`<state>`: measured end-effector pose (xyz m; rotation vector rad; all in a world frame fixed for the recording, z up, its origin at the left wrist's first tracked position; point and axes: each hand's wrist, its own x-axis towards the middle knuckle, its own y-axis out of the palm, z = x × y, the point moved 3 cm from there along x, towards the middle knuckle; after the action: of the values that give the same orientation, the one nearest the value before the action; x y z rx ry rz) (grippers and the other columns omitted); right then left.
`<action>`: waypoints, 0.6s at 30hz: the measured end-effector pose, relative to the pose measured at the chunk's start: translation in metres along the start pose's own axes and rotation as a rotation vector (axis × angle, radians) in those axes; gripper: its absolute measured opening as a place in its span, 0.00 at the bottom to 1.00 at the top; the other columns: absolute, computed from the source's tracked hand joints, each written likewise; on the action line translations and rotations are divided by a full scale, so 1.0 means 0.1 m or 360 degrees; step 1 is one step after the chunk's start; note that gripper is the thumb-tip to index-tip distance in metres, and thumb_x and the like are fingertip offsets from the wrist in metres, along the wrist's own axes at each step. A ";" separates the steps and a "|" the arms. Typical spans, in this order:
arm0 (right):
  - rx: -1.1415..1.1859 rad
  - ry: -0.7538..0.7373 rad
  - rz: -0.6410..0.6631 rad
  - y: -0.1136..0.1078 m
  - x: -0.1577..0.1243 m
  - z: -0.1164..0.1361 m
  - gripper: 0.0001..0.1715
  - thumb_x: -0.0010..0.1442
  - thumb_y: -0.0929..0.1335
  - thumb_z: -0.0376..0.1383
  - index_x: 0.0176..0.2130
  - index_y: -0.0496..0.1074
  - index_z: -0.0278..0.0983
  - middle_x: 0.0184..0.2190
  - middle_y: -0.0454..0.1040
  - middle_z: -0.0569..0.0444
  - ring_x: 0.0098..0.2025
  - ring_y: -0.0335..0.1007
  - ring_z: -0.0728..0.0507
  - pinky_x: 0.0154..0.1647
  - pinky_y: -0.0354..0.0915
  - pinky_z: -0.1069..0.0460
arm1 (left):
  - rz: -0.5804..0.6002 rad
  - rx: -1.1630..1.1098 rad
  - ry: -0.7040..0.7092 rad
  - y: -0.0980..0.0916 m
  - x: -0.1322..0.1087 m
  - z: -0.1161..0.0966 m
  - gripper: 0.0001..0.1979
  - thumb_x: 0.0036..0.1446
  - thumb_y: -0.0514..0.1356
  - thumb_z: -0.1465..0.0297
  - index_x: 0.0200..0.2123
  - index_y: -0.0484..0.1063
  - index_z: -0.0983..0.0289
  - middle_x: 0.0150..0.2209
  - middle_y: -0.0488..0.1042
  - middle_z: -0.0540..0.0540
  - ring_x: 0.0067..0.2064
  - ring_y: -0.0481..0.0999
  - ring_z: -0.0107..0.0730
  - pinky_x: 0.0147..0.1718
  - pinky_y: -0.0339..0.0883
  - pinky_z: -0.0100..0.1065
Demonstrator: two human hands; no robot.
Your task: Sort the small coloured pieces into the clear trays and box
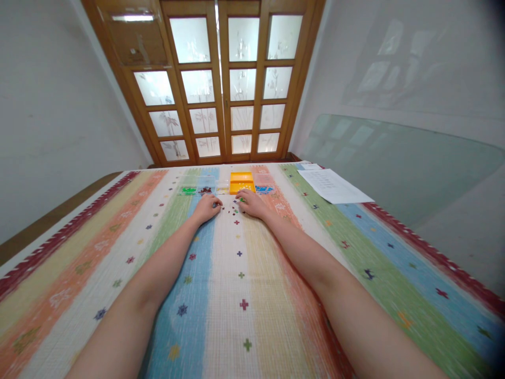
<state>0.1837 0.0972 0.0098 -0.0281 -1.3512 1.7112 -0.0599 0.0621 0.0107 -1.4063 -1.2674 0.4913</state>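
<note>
My left hand [208, 209] rests on the tablecloth with its fingers curled and drawn together; anything held in them is too small to make out. To its right, my right hand [253, 205] bends its fingers downward, the tips close together, and what they pinch cannot be made out. Between the two hands lie several tiny loose pieces [234, 213], dark and green. Just beyond the hands is an orange box [242, 177] with small white pieces in it. Clear compartments beside it hold green pieces [189, 191], dark red pieces [205, 190] and blue pieces [264, 189].
A striped tablecloth [224, 295] covers the table. Printed paper sheets [335, 185] lie at the far right. A glass panel [394, 163] leans on the right wall, and wooden doors [223, 79] with panes stand behind the table.
</note>
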 end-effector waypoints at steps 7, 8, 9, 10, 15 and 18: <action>0.0019 -0.0051 -0.0034 0.03 0.00 -0.04 0.14 0.65 0.68 0.30 0.50 0.77 0.38 0.53 0.76 0.46 0.57 0.71 0.39 0.60 0.66 0.46 | -0.0019 -0.0085 0.0050 0.01 0.00 -0.01 0.06 0.61 0.63 0.69 0.38 0.81 0.61 0.42 0.80 0.58 0.49 0.76 0.46 0.55 0.68 0.46; 0.0016 -0.0052 -0.0035 0.03 0.00 -0.04 0.14 0.65 0.68 0.30 0.50 0.77 0.38 0.53 0.76 0.46 0.57 0.71 0.39 0.60 0.66 0.46 | -0.0031 -0.0106 0.0036 0.01 0.00 -0.01 0.06 0.61 0.63 0.70 0.38 0.81 0.61 0.41 0.80 0.58 0.48 0.76 0.45 0.54 0.68 0.45; 0.0012 -0.0054 -0.0034 0.03 0.00 -0.04 0.14 0.65 0.68 0.30 0.50 0.77 0.38 0.53 0.76 0.46 0.57 0.71 0.39 0.60 0.66 0.46 | -0.0045 -0.0129 0.0012 0.01 0.00 0.00 0.05 0.61 0.63 0.70 0.38 0.80 0.61 0.41 0.80 0.57 0.47 0.76 0.45 0.53 0.68 0.45; 0.0005 -0.0055 -0.0031 0.03 0.00 -0.04 0.14 0.65 0.68 0.30 0.50 0.77 0.38 0.53 0.76 0.46 0.57 0.71 0.39 0.60 0.66 0.46 | -0.0063 -0.0153 -0.0020 0.00 0.00 0.00 0.05 0.61 0.63 0.70 0.38 0.80 0.61 0.41 0.80 0.57 0.46 0.76 0.44 0.52 0.69 0.44; -0.0044 -0.0051 -0.0027 0.00 0.00 0.00 0.15 0.66 0.68 0.30 0.51 0.77 0.38 0.53 0.76 0.46 0.57 0.71 0.40 0.60 0.66 0.46 | -0.0156 -0.0339 -0.0120 -0.02 0.00 -0.04 0.05 0.63 0.61 0.69 0.40 0.78 0.61 0.40 0.81 0.56 0.41 0.77 0.40 0.45 0.69 0.40; -0.0118 -0.0103 -0.0045 -0.03 0.00 0.08 0.15 0.67 0.68 0.30 0.52 0.77 0.37 0.54 0.76 0.45 0.57 0.71 0.39 0.60 0.65 0.45 | -0.0270 -0.0511 -0.0123 -0.01 0.02 -0.10 0.06 0.63 0.61 0.69 0.42 0.76 0.61 0.39 0.81 0.54 0.39 0.77 0.37 0.42 0.69 0.38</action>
<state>0.1816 0.0910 0.0156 0.0042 -1.4563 1.6505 -0.0513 0.0590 0.0148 -1.5370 -1.5648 0.2339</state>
